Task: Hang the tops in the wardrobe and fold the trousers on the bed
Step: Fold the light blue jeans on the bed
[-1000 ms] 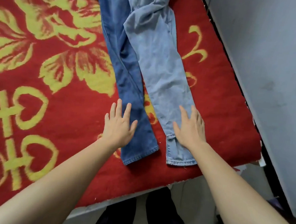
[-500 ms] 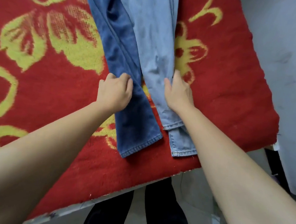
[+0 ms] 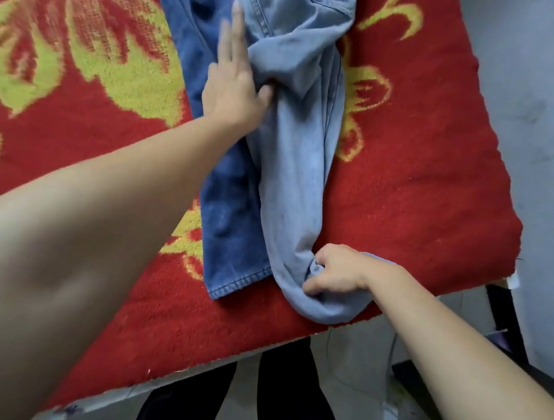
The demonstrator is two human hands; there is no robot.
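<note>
The bed is covered by a red woolly blanket with yellow-green flower patterns (image 3: 405,195). Two pairs of trousers are laid on it side by side, touching: dark blue denim jeans (image 3: 230,225) lying flat, and pale blue denim jeans (image 3: 293,164), rumpled, at their right. The pale pair is pressed by the left hand (image 3: 233,87), fingers straight, at its upper part. Its bunched lower end, near the bed's edge, is grasped by the curled right hand (image 3: 337,271).
</note>
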